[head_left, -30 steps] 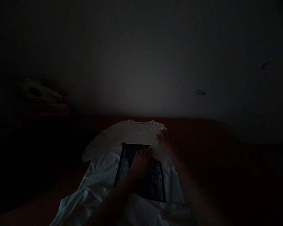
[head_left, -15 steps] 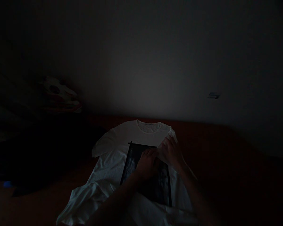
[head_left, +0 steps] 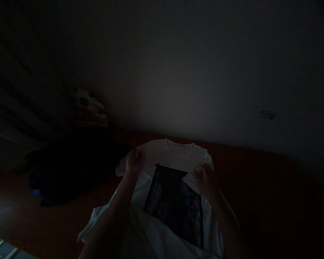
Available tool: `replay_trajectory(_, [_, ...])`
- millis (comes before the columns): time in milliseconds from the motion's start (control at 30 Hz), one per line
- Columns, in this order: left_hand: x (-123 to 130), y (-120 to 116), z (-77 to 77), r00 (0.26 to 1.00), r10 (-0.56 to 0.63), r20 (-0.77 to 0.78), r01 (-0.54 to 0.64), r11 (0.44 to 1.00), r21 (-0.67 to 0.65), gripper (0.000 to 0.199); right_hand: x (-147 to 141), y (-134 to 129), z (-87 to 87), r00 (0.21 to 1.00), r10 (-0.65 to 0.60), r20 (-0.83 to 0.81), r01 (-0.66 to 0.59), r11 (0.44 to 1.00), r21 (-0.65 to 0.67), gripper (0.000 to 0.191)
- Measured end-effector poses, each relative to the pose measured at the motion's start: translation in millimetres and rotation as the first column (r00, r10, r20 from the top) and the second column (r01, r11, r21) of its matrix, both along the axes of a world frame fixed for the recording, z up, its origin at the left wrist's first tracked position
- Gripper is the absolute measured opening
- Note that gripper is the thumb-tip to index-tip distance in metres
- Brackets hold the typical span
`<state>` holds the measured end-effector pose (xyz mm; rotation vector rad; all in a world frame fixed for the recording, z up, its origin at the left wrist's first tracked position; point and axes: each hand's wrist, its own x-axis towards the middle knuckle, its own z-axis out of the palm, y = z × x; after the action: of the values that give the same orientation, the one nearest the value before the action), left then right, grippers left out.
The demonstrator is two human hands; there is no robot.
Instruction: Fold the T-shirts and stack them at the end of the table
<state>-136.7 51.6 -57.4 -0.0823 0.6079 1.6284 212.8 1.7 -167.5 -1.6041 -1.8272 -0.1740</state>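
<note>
A white T-shirt [head_left: 156, 149] with a dark printed rectangle [head_left: 175, 201] on its front lies spread on a reddish-brown surface, its collar toward the wall. Its right sleeve is folded inward over the print's upper corner. My right hand [head_left: 207, 180] rests at that folded sleeve, fingers bent and apart. Over the left shoulder and sleeve area is my left hand [head_left: 135, 160], fingers curled; dim light hides whether they pinch any cloth. The shirt's lower part is rumpled beneath my forearms.
A dark heap of cloth [head_left: 72, 165] lies left of the shirt, with a small blue item [head_left: 36, 192] at its edge. Behind it sits a white and red object [head_left: 89, 104]. A curtain [head_left: 18, 97] hangs at the left, and a grey wall rises behind.
My left hand has moved left, from the print to the shirt's left shoulder. My right hand has lowered slightly, its fingers more apart. The view has shifted left.
</note>
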Motion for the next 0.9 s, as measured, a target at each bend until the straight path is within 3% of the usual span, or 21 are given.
replay_trajectory(133, [-41,3,1.0,0.997,-0.005,0.074,0.006,1.000,-0.020,0.047,0,1,-1.7,1.000,0.001,-0.010,0.000,1.000,0.017,0.047])
replay_trajectory(300, [-46,0,-5.5,0.979,-0.078,0.187,0.073,0.997,0.031,0.050,1,2,-0.5,0.999,0.020,-0.038,-0.019,1.000,0.016,0.048])
replay_trajectory(400, [-46,2,-6.0,0.978,-0.049,0.204,0.048,0.999,0.009,0.049,1,2,1.0,0.998,0.028,-0.063,-0.028,1.000,-0.005,0.045])
replay_trajectory(600, [-54,9,-9.0,0.997,0.045,0.061,-0.044,0.999,-0.023,0.046,2,3,-0.4,0.997,0.027,-0.070,-0.027,1.000,-0.003,0.044])
replay_trajectory(733, [-49,18,-15.8,0.989,0.086,-0.118,-0.089,0.996,-0.023,0.042,2,3,-0.2,0.997,0.037,-0.063,-0.039,0.999,-0.026,0.045])
replay_trajectory(900, [-38,29,-27.7,0.883,0.103,-0.458,-0.117,0.993,-0.003,0.023,2,3,-1.2,0.998,0.026,-0.059,-0.027,1.000,-0.008,0.043])
